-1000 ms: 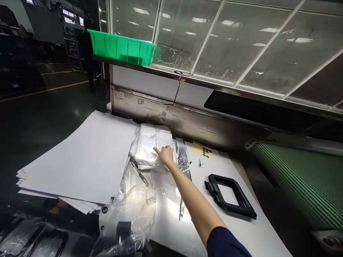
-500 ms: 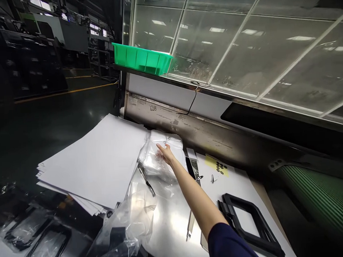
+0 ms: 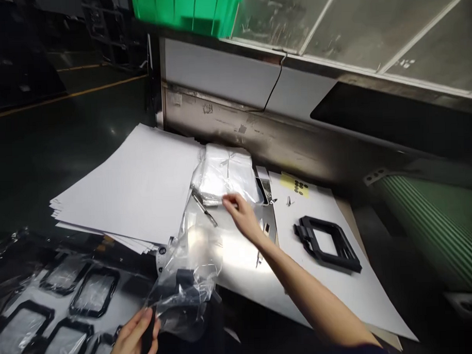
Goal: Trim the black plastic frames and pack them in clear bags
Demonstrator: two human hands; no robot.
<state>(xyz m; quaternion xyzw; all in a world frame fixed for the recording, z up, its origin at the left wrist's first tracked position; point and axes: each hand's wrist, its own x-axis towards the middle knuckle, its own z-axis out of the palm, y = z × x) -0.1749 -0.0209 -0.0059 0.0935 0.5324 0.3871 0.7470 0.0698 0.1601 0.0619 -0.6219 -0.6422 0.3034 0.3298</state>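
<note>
At the bottom edge, my left hand [image 3: 135, 335] is closed around a black plastic part [image 3: 147, 337], its thumb on top. A crumpled clear plastic bag [image 3: 198, 256] spreads from this hand toward the metal bench top, with a dark piece showing through it. My right hand [image 3: 241, 215] reaches across the bench, its fingers curled together at the near edge of a stack of clear plastic bags [image 3: 228, 172]. Whatever is between those fingertips is too small or transparent to make out. A pen [image 3: 204, 210] lies left of the right hand.
White sheets [image 3: 131, 186] are piled left of the bags. Bagged black frames [image 3: 95, 291] lie at lower left. On the right, a black frame assembly [image 3: 327, 243] rests on white board [image 3: 301, 278] with small clips and a yellow label [image 3: 294, 184]. A green bin [image 3: 187, 13] stands above.
My right hand has drawn back from the top of the bag stack to its near edge, fingers now curled. The view has tilted down, and my left hand has come into sight.
</note>
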